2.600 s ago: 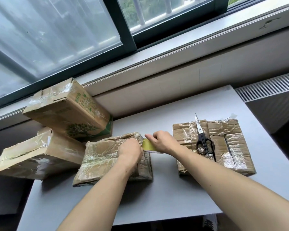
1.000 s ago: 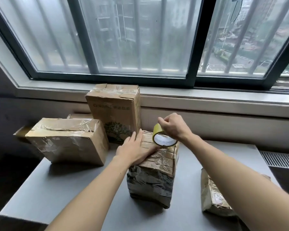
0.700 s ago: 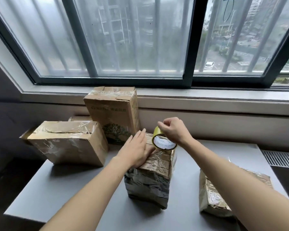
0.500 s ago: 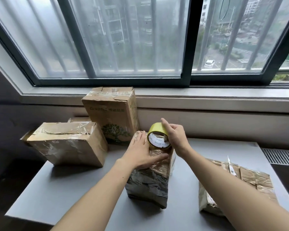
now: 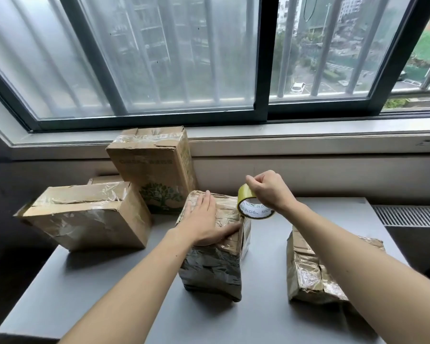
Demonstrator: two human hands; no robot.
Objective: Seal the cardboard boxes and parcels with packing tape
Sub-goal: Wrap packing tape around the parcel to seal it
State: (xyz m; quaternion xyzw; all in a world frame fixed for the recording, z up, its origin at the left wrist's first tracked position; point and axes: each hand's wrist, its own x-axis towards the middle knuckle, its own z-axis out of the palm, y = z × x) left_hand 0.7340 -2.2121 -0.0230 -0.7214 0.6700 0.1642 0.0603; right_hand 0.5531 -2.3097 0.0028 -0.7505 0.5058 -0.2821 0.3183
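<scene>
Now L hand (image 5: 204,224) on parcel (image 5: 211,269), R hand (image 5: 271,192): tape (image 5: 253,210).

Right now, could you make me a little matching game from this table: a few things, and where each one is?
1 left hand
2 yellow tape roll
3 tree-printed box
4 low taped box

a far left of the table
b held by the right hand
c pressing flat on the middle parcel
d upright by the back wall

Pairs: 1-c, 2-b, 3-d, 4-a
</scene>
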